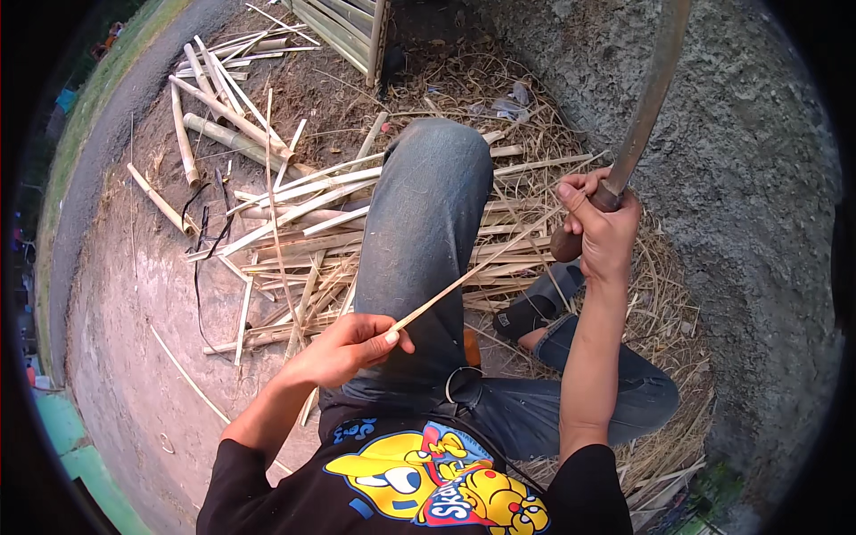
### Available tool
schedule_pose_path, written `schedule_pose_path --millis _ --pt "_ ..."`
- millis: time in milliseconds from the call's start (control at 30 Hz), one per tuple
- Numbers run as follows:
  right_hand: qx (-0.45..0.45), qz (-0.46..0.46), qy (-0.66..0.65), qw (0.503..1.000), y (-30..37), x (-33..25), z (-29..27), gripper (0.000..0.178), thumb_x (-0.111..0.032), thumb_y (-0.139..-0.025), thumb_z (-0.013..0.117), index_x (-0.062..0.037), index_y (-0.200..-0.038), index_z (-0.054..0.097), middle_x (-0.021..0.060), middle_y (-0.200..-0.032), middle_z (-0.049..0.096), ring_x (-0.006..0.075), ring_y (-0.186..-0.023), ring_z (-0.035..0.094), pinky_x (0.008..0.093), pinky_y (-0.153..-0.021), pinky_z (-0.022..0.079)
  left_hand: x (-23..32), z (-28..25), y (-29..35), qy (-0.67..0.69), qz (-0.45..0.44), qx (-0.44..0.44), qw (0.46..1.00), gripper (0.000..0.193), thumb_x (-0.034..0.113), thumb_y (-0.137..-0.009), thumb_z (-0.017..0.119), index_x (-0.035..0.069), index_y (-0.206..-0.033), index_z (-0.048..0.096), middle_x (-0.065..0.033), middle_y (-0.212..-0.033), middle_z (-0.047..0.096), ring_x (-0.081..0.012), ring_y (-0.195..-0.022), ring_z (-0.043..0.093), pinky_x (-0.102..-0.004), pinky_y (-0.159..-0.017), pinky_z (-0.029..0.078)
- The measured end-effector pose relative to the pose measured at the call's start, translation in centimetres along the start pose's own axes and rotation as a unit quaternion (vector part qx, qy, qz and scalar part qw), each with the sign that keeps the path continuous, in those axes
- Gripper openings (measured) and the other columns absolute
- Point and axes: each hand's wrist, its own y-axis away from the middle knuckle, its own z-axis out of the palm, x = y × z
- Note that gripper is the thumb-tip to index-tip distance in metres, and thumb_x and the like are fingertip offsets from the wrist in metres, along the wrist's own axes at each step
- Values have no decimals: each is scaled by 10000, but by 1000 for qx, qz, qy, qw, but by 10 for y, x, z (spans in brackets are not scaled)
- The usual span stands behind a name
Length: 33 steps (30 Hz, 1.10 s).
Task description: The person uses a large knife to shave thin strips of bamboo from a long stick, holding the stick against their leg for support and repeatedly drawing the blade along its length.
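T-shirt (pixel 357 513): one, black, yellow cartoon print, on the near side of the raised knee (pixel 432 178). Hands: two. Left hand (pixel 352 350), nearer than the knee and to its left: thumb and fingers pinching one thin bamboo strip (pixel 464 281), which slants across the knee toward the right hand (pixel 611 223); contact there cannot be told. Right hand, right of the knee: fingers closed round the wooden handle of one long curved knife (pixel 651 98), blade upward. Foot (pixel 526 316): one visible, dark footwear, right of the knee. Split sticks (pixel 308 245): many, overlapping, uncountable, both sides of the knee. Bamboo poles (pixel 234 138): about six, beyond the knee, left. Slatted frame (pixel 343 40): one, farther beyond the knee.
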Motion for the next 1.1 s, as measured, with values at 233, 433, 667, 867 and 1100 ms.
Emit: schedule_pose_path --millis 233,433,667,867,1100 --pt "151 -126 116 974 -35 -26 -86 241 -51 -865 795 -60 -866 554 184 -996 725 72 -549 529 239 -509 464 -12 -40 36 -324 186 266 888 199 10 -915 670 5 -1112 703 -92 -744 677 -151 -644 642 -294 -594 498" --pt "109 -32 113 987 0 -42 -81 281 -287 -943 742 -39 -965 613 120 -948 693 72 -576 520 259 -546 487 -21 -82 45 -474 318 421 705 214 -46 -816 727 26 -1016 753 -106 -753 687 -204 -601 634 -297 -552 471" --pt "37 70 174 982 79 -19 -60 352 -298 -1023 626 23 -1166 629 2 -734 549 65 -513 470 216 -489 421 7 -80 5 -466 375 407 690 228 -56 -812 729 38 -1018 749 -102 -745 679 -223 -597 638 -314 -536 469" --pt "65 52 129 988 89 -2 -50 332 -278 -1074 513 26 -1147 622 68 -722 618 92 -476 535 214 -436 416 20 -88 5 -536 401 391 632 253 -35 -789 759 64 -1022 755 -87 -754 692 -224 -617 654 -319 -559 494" --pt "56 133 78 986 80 11 -37 441 -399 -1071 499 -6 -879 553 30 -645 549 78 -408 474 235 -359 371 28 -86 -5 -583 455 385 552 228 -29 -775 772 62 -984 762 -71 -755 710 -189 -609 661 -301 -556 500"
